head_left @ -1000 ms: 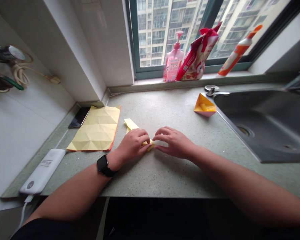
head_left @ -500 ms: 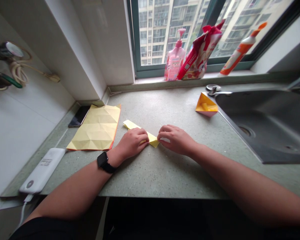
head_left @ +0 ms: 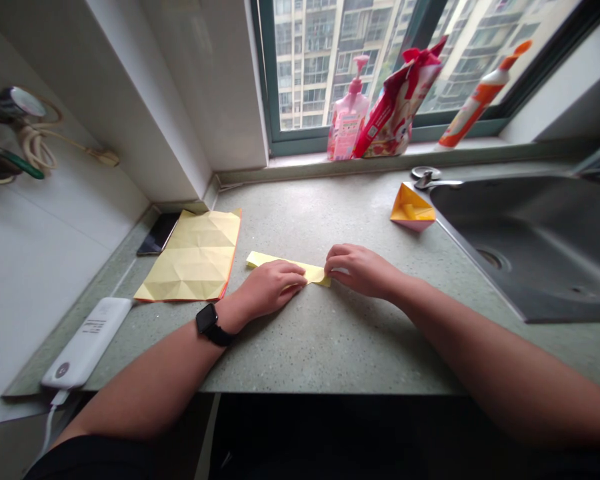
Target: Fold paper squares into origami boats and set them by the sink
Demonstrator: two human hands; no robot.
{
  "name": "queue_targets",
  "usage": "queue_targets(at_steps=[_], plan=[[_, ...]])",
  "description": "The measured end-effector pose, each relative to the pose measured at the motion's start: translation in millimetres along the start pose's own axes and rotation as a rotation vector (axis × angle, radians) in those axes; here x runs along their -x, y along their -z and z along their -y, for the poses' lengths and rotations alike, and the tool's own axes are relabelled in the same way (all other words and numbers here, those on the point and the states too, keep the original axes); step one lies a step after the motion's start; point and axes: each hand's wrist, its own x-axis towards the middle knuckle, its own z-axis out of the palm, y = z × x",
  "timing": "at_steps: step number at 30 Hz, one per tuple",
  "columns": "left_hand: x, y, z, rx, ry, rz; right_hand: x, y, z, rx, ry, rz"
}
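A folded strip of yellow paper [head_left: 316,273] lies on the speckled counter in front of me. My left hand [head_left: 275,285], with a black watch on its wrist, rests over the strip's near edge, fingers together and pressing on it. At the strip's right end, my right hand [head_left: 357,268] pinches the paper between thumb and fingers. Left of my left hand is a stack of creased yellow paper sheets [head_left: 193,257] with orange undersides. A folded orange paper box [head_left: 413,212] stands farther back, beside the sink.
A grey sink [head_left: 535,233] is on the right. A white power bank [head_left: 87,343] with a cable and a dark phone [head_left: 157,233] lie at left. A pink pump bottle [head_left: 349,123], a red bag [head_left: 400,110] and an orange-white bottle [head_left: 480,100] stand on the windowsill.
The yellow strip has turned to lie more nearly level across the counter. My right hand has shifted slightly right with its end, and my left hand has slid a little right too.
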Motion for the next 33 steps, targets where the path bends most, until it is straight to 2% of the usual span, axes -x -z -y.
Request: queue_targets(at_steps=[7, 19, 33], plan=[[2.2, -0.1, -1.6, -0.024, 0.002, 0.022, 0.5, -1.5, 3.1, -0.042, 0.024, 0.013], [-2.7, -4.7, -4.7, 0.051, -0.021, 0.031, -4.9, -10.2, 6.4, -0.003, -0.076, -0.042], [1.1, -11.1, -0.9, 0.017, -0.047, 0.025, -8.5, -20.1, 7.5, 0.064, -0.127, -0.066]])
